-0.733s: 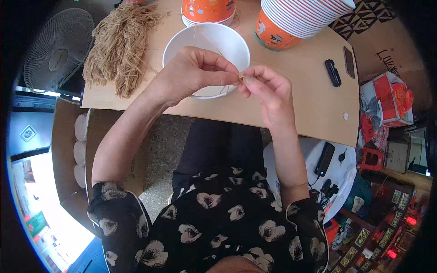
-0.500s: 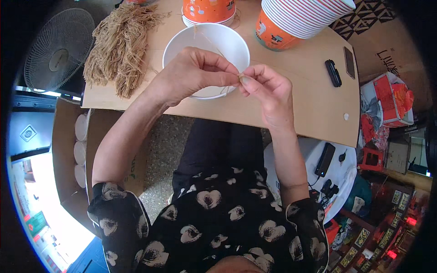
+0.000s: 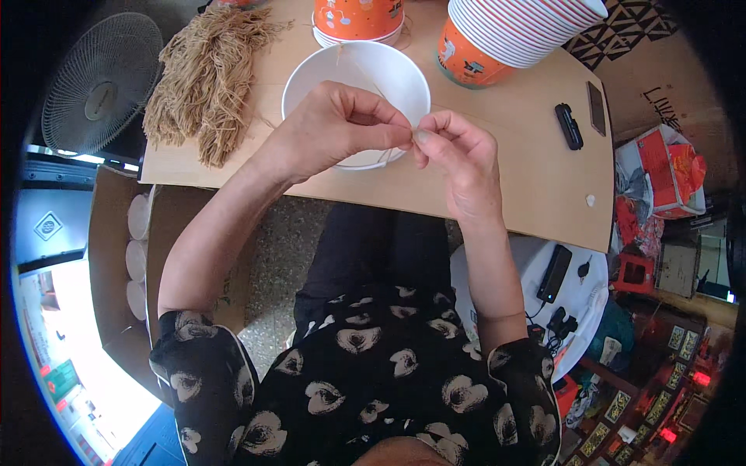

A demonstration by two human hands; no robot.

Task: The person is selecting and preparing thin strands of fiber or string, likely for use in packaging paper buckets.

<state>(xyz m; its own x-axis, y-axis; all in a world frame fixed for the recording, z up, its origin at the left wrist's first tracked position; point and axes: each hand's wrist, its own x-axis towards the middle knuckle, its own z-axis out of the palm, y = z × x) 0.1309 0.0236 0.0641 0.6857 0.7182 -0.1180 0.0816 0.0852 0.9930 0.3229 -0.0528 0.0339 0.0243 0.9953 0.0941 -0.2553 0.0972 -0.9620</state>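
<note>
My left hand (image 3: 334, 132) and my right hand (image 3: 464, 161) meet fingertip to fingertip over the near rim of a white paper bucket (image 3: 416, 78). Both are closed in a pinch on thin brown twine (image 3: 384, 157), which runs across the bucket's mouth and down by its near rim. The pinched spot is small and mostly covered by my thumbs and fingers. Left of the bucket lies a thick bundle of the same brown twine (image 3: 203, 85), its ends frayed out over the table edge.
On the table (image 3: 536, 186), an orange bucket (image 3: 357, 19) stands behind and a tilted stack of orange-and-white buckets (image 3: 513, 35) at the back right. Farther right lie a black case (image 3: 569, 126) and a phone-like slab (image 3: 596, 107). A fan (image 3: 101, 97) and an open carton (image 3: 116, 272) are left.
The white bucket has shifted slightly to the right. My hands have moved a touch to the right too, with the pinch kept.
</note>
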